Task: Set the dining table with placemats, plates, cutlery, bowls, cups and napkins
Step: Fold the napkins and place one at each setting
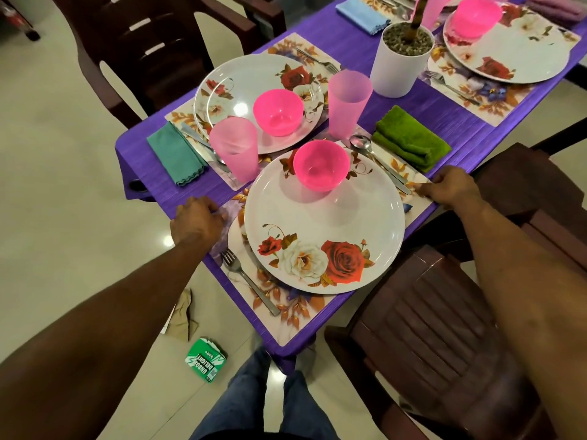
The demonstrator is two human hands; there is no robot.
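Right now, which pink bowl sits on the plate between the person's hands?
The nearest pink bowl, on the rose-patterned plate; the other bowls sit on plates farther away.

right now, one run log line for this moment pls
left hand grips near placemat edge | right hand grips its far edge | plate with pink bowl on mat | stage: adjusting mat

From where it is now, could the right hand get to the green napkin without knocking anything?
Probably yes. The right hand grips the nearest placemat at its edge, and the green napkin lies just beyond it on the table, with only the spoon off to one side.
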